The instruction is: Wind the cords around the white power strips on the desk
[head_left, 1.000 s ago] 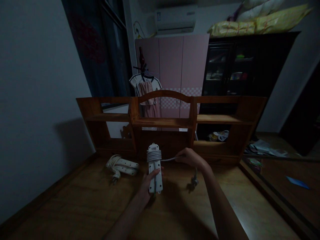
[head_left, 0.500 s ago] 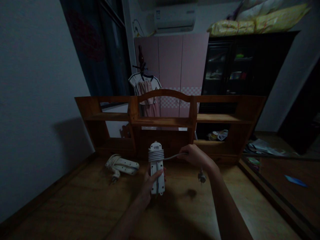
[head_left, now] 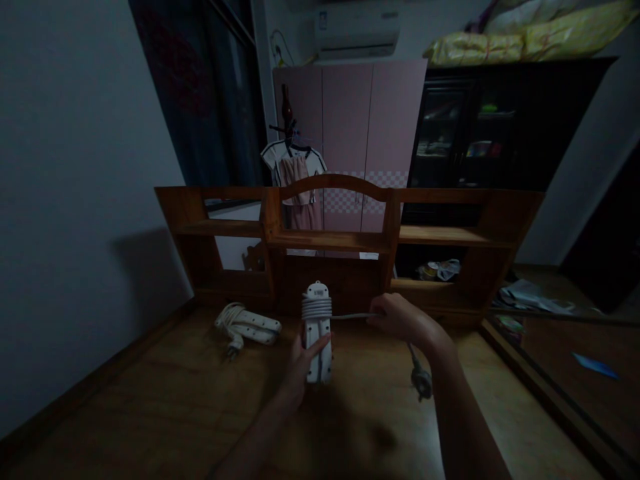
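My left hand (head_left: 303, 360) is closed around the lower part of a white power strip (head_left: 319, 347), thumb across its back. Several turns of grey-white cord (head_left: 317, 308) wrap the strip's upper half. From these turns the cord runs sideways to my right hand (head_left: 400, 316), whose fingers pinch it. Below that hand the plug (head_left: 421, 382) dangles on the loose end of the cord, above the wooden surface. To the left lies a second white power strip (head_left: 257, 327), its own cord wound around one end and its plug (head_left: 233, 350) resting on the wood.
A wooden shelf unit (head_left: 330, 240) stands along the far edge of the wooden surface (head_left: 200, 413). A white wall (head_left: 90, 200) closes off the left side. On the right, a raised wooden edge (head_left: 540, 400) borders the surface. Plastic bags (head_left: 447, 269) show through the right shelf opening.
My right hand has shifted slightly right, still pinching the cord. The plug has swung right and lower. The whole view has also shifted a little.
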The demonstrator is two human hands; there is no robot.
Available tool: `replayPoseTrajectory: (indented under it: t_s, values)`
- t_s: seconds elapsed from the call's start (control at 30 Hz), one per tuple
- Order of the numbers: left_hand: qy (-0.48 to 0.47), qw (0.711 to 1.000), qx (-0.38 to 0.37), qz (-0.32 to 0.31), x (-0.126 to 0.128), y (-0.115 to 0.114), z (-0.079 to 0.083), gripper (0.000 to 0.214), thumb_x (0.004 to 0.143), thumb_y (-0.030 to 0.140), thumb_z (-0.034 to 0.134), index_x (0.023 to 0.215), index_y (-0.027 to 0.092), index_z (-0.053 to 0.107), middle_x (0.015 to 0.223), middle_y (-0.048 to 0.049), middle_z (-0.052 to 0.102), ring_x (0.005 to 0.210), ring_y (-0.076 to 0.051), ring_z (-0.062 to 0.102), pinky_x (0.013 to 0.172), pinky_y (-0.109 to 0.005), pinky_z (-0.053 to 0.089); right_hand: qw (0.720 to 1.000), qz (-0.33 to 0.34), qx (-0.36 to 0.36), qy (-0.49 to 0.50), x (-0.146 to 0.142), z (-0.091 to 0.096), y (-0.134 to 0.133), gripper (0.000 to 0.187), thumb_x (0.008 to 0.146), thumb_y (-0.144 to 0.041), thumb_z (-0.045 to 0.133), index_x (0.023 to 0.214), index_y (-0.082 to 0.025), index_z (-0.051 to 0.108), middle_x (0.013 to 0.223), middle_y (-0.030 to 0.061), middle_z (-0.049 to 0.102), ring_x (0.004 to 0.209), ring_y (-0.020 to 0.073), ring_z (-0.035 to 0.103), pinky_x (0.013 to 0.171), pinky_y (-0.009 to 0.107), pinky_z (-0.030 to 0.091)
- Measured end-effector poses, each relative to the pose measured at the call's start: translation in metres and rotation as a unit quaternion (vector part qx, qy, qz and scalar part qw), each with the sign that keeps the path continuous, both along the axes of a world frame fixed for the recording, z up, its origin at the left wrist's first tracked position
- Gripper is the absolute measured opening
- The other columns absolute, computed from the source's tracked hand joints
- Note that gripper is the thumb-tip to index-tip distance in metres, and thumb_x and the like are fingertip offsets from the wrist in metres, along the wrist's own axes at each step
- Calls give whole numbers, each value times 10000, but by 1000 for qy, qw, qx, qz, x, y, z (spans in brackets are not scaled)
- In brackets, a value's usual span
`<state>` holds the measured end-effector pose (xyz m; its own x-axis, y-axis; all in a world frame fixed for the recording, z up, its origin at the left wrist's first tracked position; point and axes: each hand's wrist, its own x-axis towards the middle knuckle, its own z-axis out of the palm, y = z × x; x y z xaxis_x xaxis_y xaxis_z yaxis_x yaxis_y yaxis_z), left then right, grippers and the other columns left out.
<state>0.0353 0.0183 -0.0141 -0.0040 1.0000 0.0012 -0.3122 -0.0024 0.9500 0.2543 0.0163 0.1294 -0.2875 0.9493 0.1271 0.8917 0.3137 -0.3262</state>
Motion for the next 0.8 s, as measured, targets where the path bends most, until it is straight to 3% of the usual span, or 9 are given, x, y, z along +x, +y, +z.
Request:
replayPoseTrajectory:
  t_s: [0.2, 0.4, 0.5, 0.63, 0.7, 0.8]
  values:
    - [70, 996, 17, 57, -5, 10, -9, 522, 677, 426, 754, 1109, 181, 596, 1031, -94, 680, 848, -213, 656, 716, -292, 501, 999, -39, 20, -18, 12, 8, -4, 191, 831, -328, 598, 787, -172, 699, 733, 65, 665, 620, 144, 579, 528, 243, 308]
    - [168, 981, 36, 85, -2, 10, -6, 486, 666, 422, 743, 1031, 151, 572, 939, -89, 676, 854, -236, 643, 725, -298, 488, 996, 47, 68, -46, -36, 23, -44, 178, 851, -266, 574, 747, -180, 689, 731, 56, 676, 624, 140, 592, 525, 253, 281]
    - [179, 980, 83, 37, 5, 2, 0, 457, 673, 332, 724, 1058, 147, 560, 971, -83, 669, 888, -236, 632, 743, -285, 484, 988, 97, 89, -84, -57, 27, -61, 224, 873, -233, 538, 716, -165, 681, 706, 61, 676, 631, 149, 610, 531, 263, 280]
    - [195, 969, 137, -68, 13, -13, 4, 554, 699, 232, 681, 1223, 194, 506, 1125, -63, 643, 984, -216, 602, 809, -262, 466, 984, 135, 94, -72, -57, 28, -61, 187, 856, -218, 562, 748, -165, 705, 729, 55, 690, 679, 143, 623, 566, 245, 310]
    - [246, 952, 132, -130, 16, -21, 5, 545, 702, 233, 682, 1222, 200, 519, 1109, -56, 655, 948, -206, 607, 778, -248, 466, 986, 146, 72, -39, -49, 26, -55, 152, 835, -236, 595, 779, -179, 724, 745, 43, 698, 693, 133, 622, 574, 225, 329]
    - [347, 900, 150, -217, 17, -30, 10, 385, 709, 277, 676, 1077, 190, 603, 989, -40, 686, 827, -198, 621, 688, -243, 460, 984, 175, 18, -1, -40, 21, -43, 115, 781, -261, 654, 796, -197, 749, 705, 19, 699, 642, 119, 614, 544, 207, 336]
